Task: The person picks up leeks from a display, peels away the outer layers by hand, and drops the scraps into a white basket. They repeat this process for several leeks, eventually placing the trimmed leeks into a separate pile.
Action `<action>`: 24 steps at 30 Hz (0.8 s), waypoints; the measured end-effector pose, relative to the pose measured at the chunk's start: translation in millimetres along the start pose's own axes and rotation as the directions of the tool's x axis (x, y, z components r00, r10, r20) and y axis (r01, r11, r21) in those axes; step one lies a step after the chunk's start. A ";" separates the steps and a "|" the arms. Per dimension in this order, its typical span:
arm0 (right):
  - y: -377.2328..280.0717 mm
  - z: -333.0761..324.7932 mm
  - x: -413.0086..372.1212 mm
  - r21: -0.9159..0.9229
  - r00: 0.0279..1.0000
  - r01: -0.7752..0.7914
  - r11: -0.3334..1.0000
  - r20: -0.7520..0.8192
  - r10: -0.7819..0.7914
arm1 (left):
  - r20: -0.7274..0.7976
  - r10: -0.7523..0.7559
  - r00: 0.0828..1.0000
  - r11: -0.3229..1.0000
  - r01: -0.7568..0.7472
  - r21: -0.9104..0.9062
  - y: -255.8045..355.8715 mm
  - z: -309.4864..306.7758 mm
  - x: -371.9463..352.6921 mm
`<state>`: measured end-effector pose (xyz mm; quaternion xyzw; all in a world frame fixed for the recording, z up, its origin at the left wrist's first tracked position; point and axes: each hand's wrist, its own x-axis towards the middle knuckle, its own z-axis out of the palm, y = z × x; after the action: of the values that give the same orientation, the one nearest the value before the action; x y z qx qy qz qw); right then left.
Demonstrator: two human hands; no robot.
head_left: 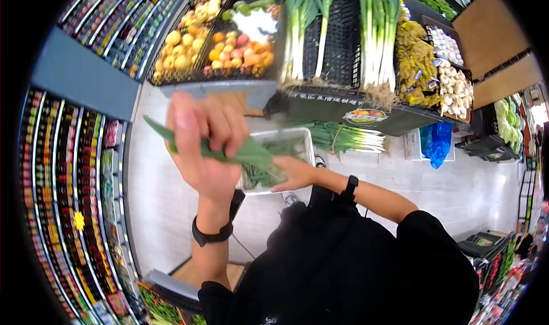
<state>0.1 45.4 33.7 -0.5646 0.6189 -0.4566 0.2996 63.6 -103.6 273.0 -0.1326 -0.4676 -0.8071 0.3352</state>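
Note:
A long green leaf [254, 153] stretches between my two hands. Raised high at the left, my left hand [209, 142] has its fingers wrapped round one part of the leaf, whose tip sticks out to the left. Lower and to the right, my right hand [294, 173] pinches the leaf's other end. Beneath both hands a white bin [310, 147] on the floor holds green leafy pieces. Right of the bin a tied bundle of leeks [349, 137] lies at the foot of the display.
Upright leeks [377, 39] stand in a black crate [341, 50] ahead, beside fruit crates [180, 53] at the left and garlic [453, 84] at the right. A blue bag [437, 142] hangs over a white box [413, 145]. Shelves of bottles [63, 199] line the left.

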 end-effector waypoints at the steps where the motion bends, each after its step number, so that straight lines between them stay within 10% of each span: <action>1: 5.8 -8.0 -2.3 -0.018 0.999 -0.033 0.999 -0.001 0.033 | 0.002 -0.019 1.000 1.000 0.019 -0.021 -3.8 16.0 25.4; 7: 30.3 -112.1 -57.7 0.236 0.797 -0.305 0.923 -0.467 0.383 | 0.133 -0.189 0.973 0.960 0.211 -0.183 -78.1 87.5 173.1; 10: 74.4 -166.8 -98.7 0.161 0.640 -0.139 0.977 -0.738 0.213 | 0.338 -0.123 0.933 0.959 0.200 -0.203 -148.5 120.8 269.5; 17: 125.7 -388.2 -94.2 0.208 0.082 -0.346 0.915 -0.965 0.250 | -0.043 -0.102 0.994 0.954 0.110 0.281 -317.4 140.6 335.7; 19: 148.9 -447.0 -77.5 0.076 0.039 -0.439 0.895 -0.994 0.104 | -0.105 -0.215 0.971 0.780 0.235 0.580 -405.4 67.3 314.2; 21: 177.5 -489.4 -63.8 0.081 0.085 -0.521 0.850 -0.986 0.146 | -0.398 -0.573 0.716 0.553 0.697 0.457 -465.6 18.6 275.1; 24: 266.1 -489.3 -68.3 -0.032 0.195 -0.701 0.712 -0.970 0.148 | -0.394 -0.429 0.813 0.421 0.566 0.708 -588.1 -91.4 192.8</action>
<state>-534.3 208.4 -19.2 -0.0503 0.8982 -0.4151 -0.1358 -461.2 -62.4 -65.2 0.2394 -0.7686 -0.5771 0.1376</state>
